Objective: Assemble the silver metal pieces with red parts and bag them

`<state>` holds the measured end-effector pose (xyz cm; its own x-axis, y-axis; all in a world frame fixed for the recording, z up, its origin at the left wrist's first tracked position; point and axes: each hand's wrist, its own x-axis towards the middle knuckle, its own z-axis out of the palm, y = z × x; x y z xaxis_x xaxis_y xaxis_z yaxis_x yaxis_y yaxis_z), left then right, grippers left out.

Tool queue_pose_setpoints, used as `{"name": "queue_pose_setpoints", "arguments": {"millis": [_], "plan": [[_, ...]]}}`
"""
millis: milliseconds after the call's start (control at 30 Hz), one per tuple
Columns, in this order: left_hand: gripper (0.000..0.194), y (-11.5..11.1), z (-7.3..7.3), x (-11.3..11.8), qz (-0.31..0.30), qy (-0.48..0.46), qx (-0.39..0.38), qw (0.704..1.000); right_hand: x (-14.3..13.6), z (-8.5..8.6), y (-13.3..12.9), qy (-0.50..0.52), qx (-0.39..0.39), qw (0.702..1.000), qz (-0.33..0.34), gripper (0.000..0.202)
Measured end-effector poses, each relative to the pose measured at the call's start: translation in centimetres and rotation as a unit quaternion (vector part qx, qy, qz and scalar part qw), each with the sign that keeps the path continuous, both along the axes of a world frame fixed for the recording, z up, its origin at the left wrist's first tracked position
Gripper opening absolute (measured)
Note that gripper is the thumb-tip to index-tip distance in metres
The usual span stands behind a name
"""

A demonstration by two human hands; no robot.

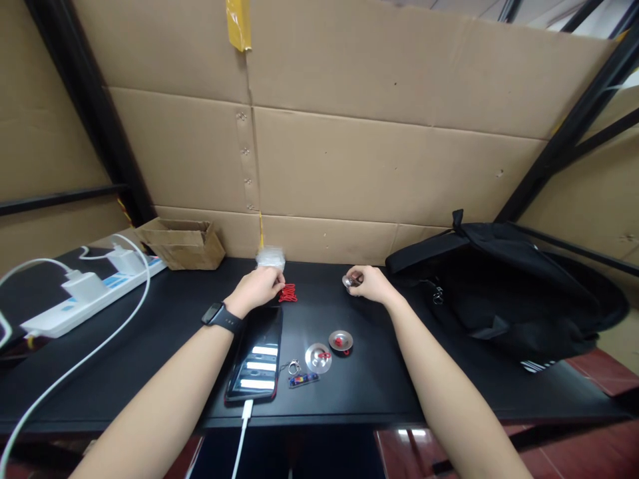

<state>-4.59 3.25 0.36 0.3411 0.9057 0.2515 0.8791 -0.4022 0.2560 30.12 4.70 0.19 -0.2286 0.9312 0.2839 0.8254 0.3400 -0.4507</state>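
Note:
My left hand (260, 287), with a dark watch on its wrist, has its fingers pinched at the edge of a small heap of red cord loops (288, 293). My right hand (373, 283) is closed round a small silvery finger cymbal (347, 282), held low over the black table; whether there is more than one in its grip is partly hidden. Closer to me lie two more finger cymbals, a flat-looking one (314, 363) and a second (341, 337) beside it, both with red cord at their centres. A keyring with a colourful tag (303, 380) lies just below them.
Under my left forearm lies a phone (255, 359) with a white cable. A clear plastic stack (271, 257) stands behind my left hand. Leftward are an open cardboard box (182, 247) and a white power strip (94, 293). A black bag (499, 286) fills the right side.

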Motion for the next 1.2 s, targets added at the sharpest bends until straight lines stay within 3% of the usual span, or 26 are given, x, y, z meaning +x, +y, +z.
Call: {"name": "queue_pose_setpoints", "arguments": {"millis": [500,800,867,900,967,1033,1100,1200], "plan": [[0.014,0.9,-0.4,-0.7,-0.026,0.0,-0.008,1.0,1.8,-0.3,0.6,-0.039,-0.052,0.998,-0.003,0.025],[0.022,0.8,0.1,-0.5,-0.021,-0.001,0.005,1.0,0.8,1.4,-0.8,-0.079,-0.029,0.996,-0.023,0.032],[0.024,0.6,0.2,-0.4,-0.022,-0.004,0.01,1.0,-0.5,2.4,-2.2,-0.088,-0.001,0.996,0.023,0.034],[0.025,0.6,0.3,-0.3,-0.025,-0.006,0.014,1.0,-1.3,2.9,-3.1,-0.087,-0.019,0.992,0.086,0.033],[0.026,0.4,0.5,-0.2,-0.031,-0.009,0.023,0.999,-3.0,3.7,-4.9,-0.077,-0.123,0.962,0.232,0.04],[0.027,0.2,0.7,-0.1,-0.033,-0.016,0.03,0.999,-4.4,4.0,-6.5,-0.098,-0.213,0.922,0.309,0.048],[0.027,-0.1,0.9,0.0,-0.038,-0.023,0.035,0.998,-5.3,3.9,-7.4,-0.129,-0.235,0.909,0.321,0.044],[0.025,-0.4,1.2,0.4,-0.058,-0.033,0.043,0.997,-5.5,3.5,-7.5,-0.147,-0.215,0.915,0.308,0.028]]}}
